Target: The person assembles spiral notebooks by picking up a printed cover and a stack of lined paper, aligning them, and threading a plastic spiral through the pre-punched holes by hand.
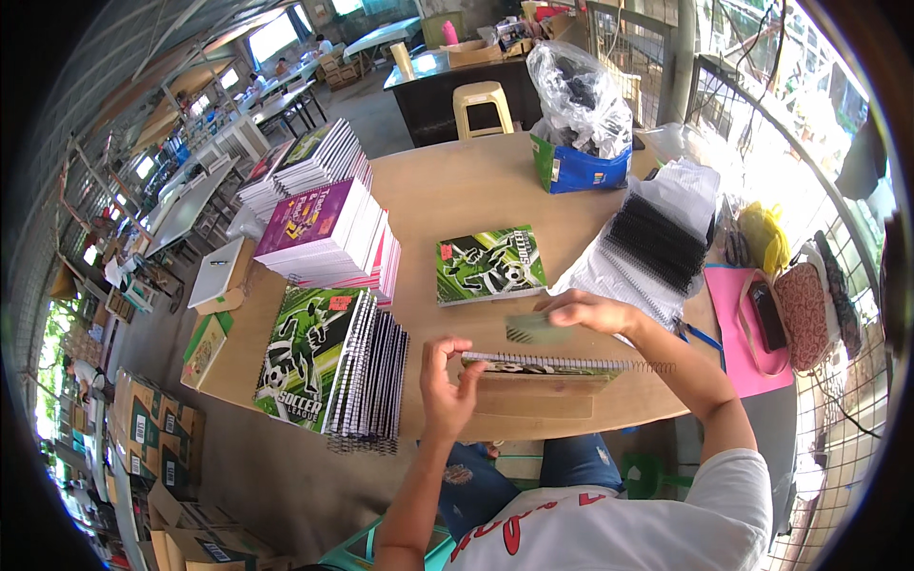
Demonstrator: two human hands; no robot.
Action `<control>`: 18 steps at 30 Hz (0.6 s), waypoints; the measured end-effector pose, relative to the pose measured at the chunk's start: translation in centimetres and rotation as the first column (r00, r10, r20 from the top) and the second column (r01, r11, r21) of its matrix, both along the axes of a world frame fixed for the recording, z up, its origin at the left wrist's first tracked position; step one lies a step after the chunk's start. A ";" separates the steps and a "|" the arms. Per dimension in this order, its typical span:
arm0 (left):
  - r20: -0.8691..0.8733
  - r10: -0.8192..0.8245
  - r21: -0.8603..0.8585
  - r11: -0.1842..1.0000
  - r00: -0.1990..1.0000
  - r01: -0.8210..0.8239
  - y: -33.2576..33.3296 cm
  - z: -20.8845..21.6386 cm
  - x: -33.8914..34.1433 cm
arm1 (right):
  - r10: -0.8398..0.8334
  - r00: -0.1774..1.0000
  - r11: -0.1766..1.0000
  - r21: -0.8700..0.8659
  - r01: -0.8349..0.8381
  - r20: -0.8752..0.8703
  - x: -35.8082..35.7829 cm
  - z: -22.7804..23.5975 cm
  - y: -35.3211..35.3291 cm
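My right hand (pixel 595 312) is closed on a small flat green piece (pixel 535 329), smeared by motion, with dark stripes at one corner; its exact kind is unclear. Below it, a notebook (pixel 543 364) is seen edge-on with its bound edge up, against a brown board (pixel 533 395) at the table's near edge. A loose spiral coil (pixel 657 366) sticks out past the notebook's right end. My left hand (pixel 449 385) curls its thumb and fingers around the notebook's left end. Farther off lies a green soccer-cover book (pixel 490 264).
Spiral-bound notebooks (pixel 328 362) are stacked at the left, with purple-topped book piles (pixel 319 228) behind. Black coils (pixel 657 243) lie on white plastic at the right. A blue-green box (pixel 586 167) holds a plastic bag. A pink sheet (pixel 743 333) lies under a pouch.
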State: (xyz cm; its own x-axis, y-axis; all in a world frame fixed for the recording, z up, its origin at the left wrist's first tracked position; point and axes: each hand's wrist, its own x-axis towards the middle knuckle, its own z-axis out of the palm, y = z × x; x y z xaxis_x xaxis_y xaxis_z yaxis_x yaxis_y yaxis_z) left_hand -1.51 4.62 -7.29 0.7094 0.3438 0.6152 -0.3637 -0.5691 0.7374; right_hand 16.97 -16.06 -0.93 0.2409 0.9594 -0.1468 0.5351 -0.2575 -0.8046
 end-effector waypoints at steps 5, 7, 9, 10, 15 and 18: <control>-0.081 -0.102 -0.256 0.964 0.991 0.078 -0.1 -0.4 -0.3 | -0.092 0.996 0.995 -0.035 0.092 0.003 -0.5 0.1 0.2; -0.053 -0.132 -0.273 0.956 0.990 0.112 -0.7 -0.5 -0.3 | -0.120 0.965 0.984 0.104 0.147 -0.232 -0.1 -1.0 0.0; -0.070 -0.164 -0.300 0.944 0.984 0.136 -0.8 -0.5 0.0 | 0.041 0.982 0.985 0.174 -0.008 -0.185 -0.3 -1.1 0.0; -0.078 -0.164 -0.296 0.946 0.983 0.135 -0.9 -0.3 0.2 | -0.002 1.000 1.000 -0.007 0.002 0.027 -0.4 0.6 0.2; -0.096 -0.161 -0.340 0.933 0.982 0.119 -1.0 -0.5 0.2 | 0.090 0.923 0.924 0.378 0.064 -0.375 -0.4 -0.5 0.0; -0.046 -0.185 -0.375 0.914 0.982 0.155 -0.8 -0.2 0.2 | -0.048 0.999 0.999 -0.024 0.047 -0.017 -0.6 1.3 0.8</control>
State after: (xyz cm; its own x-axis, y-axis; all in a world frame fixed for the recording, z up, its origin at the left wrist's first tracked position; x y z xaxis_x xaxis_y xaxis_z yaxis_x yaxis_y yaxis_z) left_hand -1.29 3.87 -7.54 0.8184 0.4048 0.4078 -0.3628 -0.1865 0.9130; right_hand 16.36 -15.30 0.33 0.2834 0.9430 -0.1743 0.5076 -0.3017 -0.8070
